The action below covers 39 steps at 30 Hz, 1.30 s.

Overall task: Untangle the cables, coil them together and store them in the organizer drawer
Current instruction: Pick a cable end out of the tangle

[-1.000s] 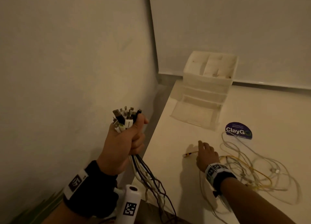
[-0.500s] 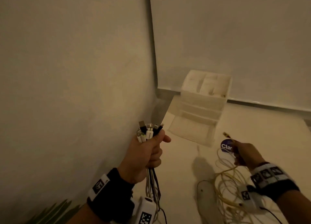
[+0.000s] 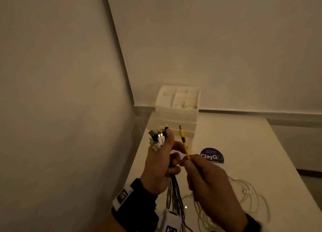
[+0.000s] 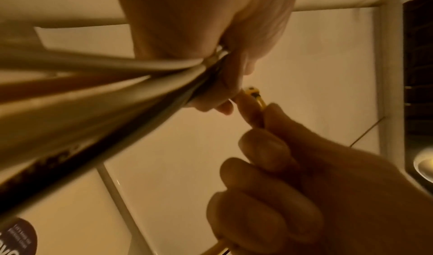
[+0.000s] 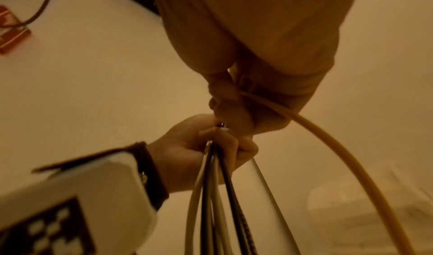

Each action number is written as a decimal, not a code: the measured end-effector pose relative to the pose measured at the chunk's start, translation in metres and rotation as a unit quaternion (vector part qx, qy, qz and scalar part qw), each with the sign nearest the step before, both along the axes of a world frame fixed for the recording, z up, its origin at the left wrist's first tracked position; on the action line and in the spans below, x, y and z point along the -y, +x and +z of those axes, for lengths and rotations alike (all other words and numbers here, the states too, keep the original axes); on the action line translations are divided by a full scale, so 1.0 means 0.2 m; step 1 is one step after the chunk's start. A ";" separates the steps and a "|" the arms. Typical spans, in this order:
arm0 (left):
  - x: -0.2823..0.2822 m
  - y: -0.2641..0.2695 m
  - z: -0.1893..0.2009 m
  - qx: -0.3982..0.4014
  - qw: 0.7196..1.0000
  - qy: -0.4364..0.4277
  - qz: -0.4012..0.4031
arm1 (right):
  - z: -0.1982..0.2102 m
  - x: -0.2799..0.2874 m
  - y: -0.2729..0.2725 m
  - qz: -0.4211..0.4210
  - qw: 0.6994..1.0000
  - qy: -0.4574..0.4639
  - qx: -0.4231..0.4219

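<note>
Gripping a bundle of cables plugs-up in a clenched left hand, a person pinches a yellow cable in the right hand just beside it, above a table; the organizer stands behind, loose cables lying nearby.

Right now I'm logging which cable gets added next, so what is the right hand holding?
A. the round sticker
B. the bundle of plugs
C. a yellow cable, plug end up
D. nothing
C: the right hand pinches the yellow cable just below its plug, which points up beside the bundle gripped by the left hand.
</note>
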<state>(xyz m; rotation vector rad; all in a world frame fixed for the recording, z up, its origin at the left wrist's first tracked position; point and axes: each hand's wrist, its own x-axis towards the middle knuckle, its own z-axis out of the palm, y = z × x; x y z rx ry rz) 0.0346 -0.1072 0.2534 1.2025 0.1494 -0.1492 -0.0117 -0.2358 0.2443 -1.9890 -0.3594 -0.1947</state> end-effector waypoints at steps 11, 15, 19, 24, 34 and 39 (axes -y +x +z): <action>0.07 -0.05 -0.02 0.037 0.998 0.041 -0.023 | -0.05 0.01 0.04 0.017 0.996 -0.087 0.025; 0.04 -0.04 -0.09 0.054 0.996 0.074 0.006 | -0.10 0.00 0.04 0.011 0.977 -0.207 0.043; -0.02 0.00 -0.07 -0.001 0.996 -0.079 0.050 | -0.17 0.02 0.00 0.035 0.963 -0.255 0.075; -0.31 0.09 0.07 0.041 0.979 -0.191 0.063 | -0.38 0.15 -0.01 0.160 0.977 -0.123 -0.070; -0.46 -0.02 0.10 0.124 0.992 0.020 -0.032 | -0.52 0.47 0.23 0.144 0.881 -0.021 -0.450; -0.10 -0.07 -0.11 0.189 0.907 0.369 -0.081 | -0.30 0.34 0.23 0.169 0.901 -0.219 -0.334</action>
